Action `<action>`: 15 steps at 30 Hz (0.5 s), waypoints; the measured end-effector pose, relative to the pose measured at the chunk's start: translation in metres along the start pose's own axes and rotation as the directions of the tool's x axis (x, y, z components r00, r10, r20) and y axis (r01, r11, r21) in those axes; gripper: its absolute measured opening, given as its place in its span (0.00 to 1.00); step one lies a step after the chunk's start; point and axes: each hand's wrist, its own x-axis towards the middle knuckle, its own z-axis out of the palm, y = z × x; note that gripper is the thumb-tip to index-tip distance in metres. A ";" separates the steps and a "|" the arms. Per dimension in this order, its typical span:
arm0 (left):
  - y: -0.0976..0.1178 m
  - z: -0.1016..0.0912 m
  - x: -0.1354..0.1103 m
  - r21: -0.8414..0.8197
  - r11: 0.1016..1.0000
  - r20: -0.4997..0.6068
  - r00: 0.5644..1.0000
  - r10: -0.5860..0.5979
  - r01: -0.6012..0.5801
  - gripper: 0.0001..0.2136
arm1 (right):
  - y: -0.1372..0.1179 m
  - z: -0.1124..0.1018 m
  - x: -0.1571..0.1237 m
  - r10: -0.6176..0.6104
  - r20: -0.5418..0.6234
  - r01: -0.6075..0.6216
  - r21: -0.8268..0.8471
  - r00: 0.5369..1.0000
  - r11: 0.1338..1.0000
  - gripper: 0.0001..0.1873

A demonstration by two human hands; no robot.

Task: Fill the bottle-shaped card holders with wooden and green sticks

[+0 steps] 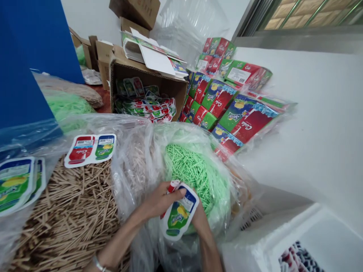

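A printed card (180,217) with a green Sprite drink design faces me, tilted, above the green sticks. My left hand (163,200) is closed on its upper left edge, the thumb pressed on the front. A red piece (172,186) shows behind the card near these fingers. My right hand (200,217) is closed at the card's right edge, its fingertips hidden behind it. Under and beyond the hands lies a clear bag of light green sticks (188,166). To the left, a bag of brown sticks (73,211) carries a two-panel Cola and Sprite card (90,150).
More Sprite cards (18,185) lie at the far left. Behind stands a cardboard box (150,77) full of cards, beside stacked Cola and Sprite boxes (224,100) in plastic. A white foam box (286,226) stands at right. A blue panel (25,56) blocks the left.
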 end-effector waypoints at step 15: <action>-0.003 0.032 -0.021 0.285 0.956 0.078 0.993 -0.087 0.062 0.09 | -0.010 0.014 -0.016 0.279 -0.034 -0.247 0.372 0.960 0.895 0.16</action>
